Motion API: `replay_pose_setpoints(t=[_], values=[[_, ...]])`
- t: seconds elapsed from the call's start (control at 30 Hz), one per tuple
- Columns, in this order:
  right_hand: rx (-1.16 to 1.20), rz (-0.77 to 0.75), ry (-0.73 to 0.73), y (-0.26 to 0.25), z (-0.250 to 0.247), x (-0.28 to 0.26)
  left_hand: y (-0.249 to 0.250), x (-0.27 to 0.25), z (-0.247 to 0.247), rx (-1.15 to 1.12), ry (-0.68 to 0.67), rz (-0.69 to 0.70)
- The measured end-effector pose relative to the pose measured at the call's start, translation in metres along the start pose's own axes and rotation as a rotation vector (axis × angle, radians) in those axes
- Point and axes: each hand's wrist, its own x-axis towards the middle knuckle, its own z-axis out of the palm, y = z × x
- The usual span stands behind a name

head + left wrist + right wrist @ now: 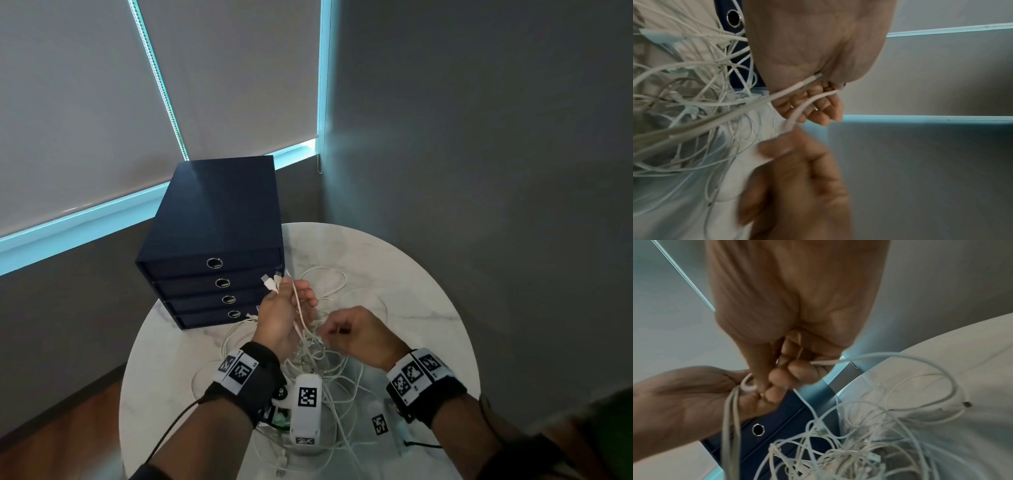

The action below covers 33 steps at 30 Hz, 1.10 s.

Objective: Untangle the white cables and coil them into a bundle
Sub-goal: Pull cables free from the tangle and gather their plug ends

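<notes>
A tangle of white cables (322, 363) lies on the round marble table (421, 308), with loops spreading to the right and toward me. My left hand (294, 305) is raised palm-up over the heap and grips several cable strands (797, 86) across its palm; their plug ends (270, 283) stick out past the thumb. My right hand (337, 330) hovers close by on the right, fingers curled, pinching a thin cable (824, 362). The right wrist view shows my left hand (684, 402) at the left and the tangled cables (838, 454) hanging below.
A dark blue box of several drawers (212, 222) stands at the table's back left, close behind my left hand. Grey walls and window blinds close in behind and to the right. The wooden floor (61, 438) shows past the table's left edge.
</notes>
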Motion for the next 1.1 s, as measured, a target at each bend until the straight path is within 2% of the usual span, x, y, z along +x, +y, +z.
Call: replay_pose_setpoints(t=[0.17, 0.37, 0.5, 0.57, 0.6, 0.63, 0.73, 0.8, 0.9, 0.97, 1.1], values=[[-0.086, 0.271, -0.303, 0.033, -0.013, -0.023, 0.011, 0.005, 0.002, -0.052, -0.043, 0.014], [-0.201, 0.499, -0.429, 0.058, -0.03, -0.04, 0.01, 0.004, 0.005, -0.057, -0.11, 0.047], [-0.435, 0.665, -0.57, 0.068, -0.037, -0.046, 0.005, 0.002, 0.004, -0.047, -0.145, 0.073], [-0.54, 0.641, -0.59, 0.063, -0.039, -0.042, 0.002, 0.0, 0.004, -0.014, -0.174, 0.08], [-0.529, 0.59, -0.539, 0.055, -0.039, -0.036, 0.0, -0.002, 0.005, 0.007, -0.191, 0.078], [-0.405, 0.536, -0.43, 0.044, -0.039, -0.029, -0.002, -0.003, 0.005, 0.035, -0.21, 0.075], [0.133, 0.313, 0.06, 0.003, -0.039, 0.002, -0.011, -0.007, 0.007, 0.162, -0.26, 0.079], [0.256, 0.194, 0.206, -0.027, -0.04, 0.022, -0.017, -0.011, 0.009, 0.233, -0.295, 0.089], [0.264, 0.107, 0.188, -0.053, -0.036, 0.04, -0.02, -0.016, 0.011, 0.285, -0.338, 0.107], [0.229, 0.104, 0.169, -0.057, -0.033, 0.044, -0.02, -0.017, 0.009, 0.307, -0.344, 0.123], [0.317, 0.093, 0.169, -0.051, -0.026, 0.045, -0.017, -0.017, -0.002, 0.304, -0.344, 0.099]])
